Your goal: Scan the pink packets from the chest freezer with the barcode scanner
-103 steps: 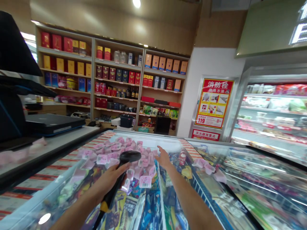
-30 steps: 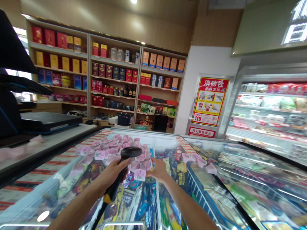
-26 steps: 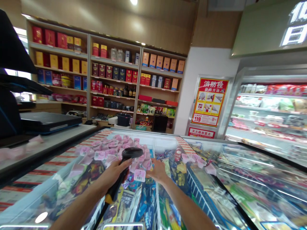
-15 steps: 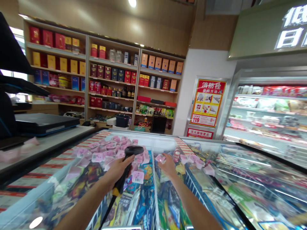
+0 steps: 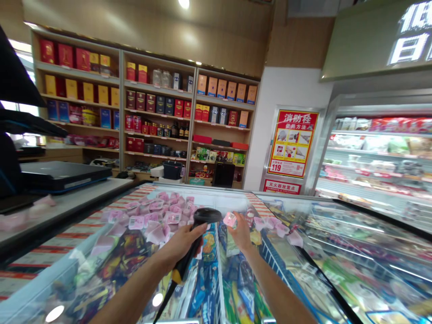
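Observation:
My left hand [image 5: 184, 245] is wrapped round the handle of a black barcode scanner [image 5: 207, 216] with a yellow collar and a cable trailing down. The scanner's head points right, towards my right hand [image 5: 241, 231]. There, my fingers pinch a small pink tub [image 5: 230, 219] with a label facing the scanner. Heaped on the freezer's glass top to the left are several similar pink tubs [image 5: 157, 207]. Another short row of pink tubs [image 5: 270, 223] sits to the right of my right hand.
Under the glass lid [image 5: 97, 252] lie packaged frozen goods [image 5: 202, 288]. At the left, a counter [image 5: 101, 191] bears a black flat device [image 5: 64, 173]. Behind stand shelves of boxes [image 5: 155, 101], a red fire-hydrant poster [image 5: 293, 143] and a refrigerated display [image 5: 378, 155].
My left hand has moved the scanner rightwards, close to the tub in my right hand. The right-hand tub has turned a little, its label clearer now. A labelled tub below the scanner is no longer visible.

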`<state>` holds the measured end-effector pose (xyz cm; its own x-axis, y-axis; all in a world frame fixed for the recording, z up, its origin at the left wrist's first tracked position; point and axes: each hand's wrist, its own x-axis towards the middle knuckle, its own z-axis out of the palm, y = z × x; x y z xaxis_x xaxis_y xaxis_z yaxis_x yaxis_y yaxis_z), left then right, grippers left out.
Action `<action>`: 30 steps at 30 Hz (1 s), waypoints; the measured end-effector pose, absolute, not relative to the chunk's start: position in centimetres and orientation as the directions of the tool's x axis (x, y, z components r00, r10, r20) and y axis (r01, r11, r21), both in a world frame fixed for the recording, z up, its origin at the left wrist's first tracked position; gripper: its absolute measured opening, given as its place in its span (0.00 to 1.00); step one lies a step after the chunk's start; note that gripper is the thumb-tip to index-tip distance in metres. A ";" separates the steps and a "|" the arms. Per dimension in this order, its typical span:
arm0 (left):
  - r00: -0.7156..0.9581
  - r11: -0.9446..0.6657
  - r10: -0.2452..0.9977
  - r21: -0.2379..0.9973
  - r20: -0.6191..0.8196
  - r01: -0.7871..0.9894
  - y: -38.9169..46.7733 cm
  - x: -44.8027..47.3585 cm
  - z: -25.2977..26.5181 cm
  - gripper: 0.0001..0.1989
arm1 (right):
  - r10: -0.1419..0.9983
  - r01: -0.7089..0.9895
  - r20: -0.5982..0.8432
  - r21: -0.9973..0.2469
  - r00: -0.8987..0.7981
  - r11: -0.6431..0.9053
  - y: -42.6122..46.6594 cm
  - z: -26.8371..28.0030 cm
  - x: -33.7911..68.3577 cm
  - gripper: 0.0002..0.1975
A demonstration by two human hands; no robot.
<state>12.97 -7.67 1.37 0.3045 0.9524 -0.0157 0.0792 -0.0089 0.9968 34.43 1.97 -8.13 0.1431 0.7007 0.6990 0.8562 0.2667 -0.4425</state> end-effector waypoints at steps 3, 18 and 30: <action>0.296 0.009 0.955 0.998 -0.028 0.064 -7.8 12.9 1.5 0.20 | 0.703 0.864 0.698 -0.430 0.135 0.261 1.9 -8.3 34.6 0.24; 0.189 -0.001 0.982 0.996 -0.015 0.084 -7.3 10.4 1.9 0.20 | 0.720 0.945 0.625 -0.298 0.301 -0.136 0.7 -8.1 37.7 0.17; 0.083 0.072 0.993 0.994 -0.078 0.079 -7.6 6.7 0.9 0.20 | 0.708 0.920 0.661 -0.390 0.248 0.042 -0.6 -6.9 35.0 0.15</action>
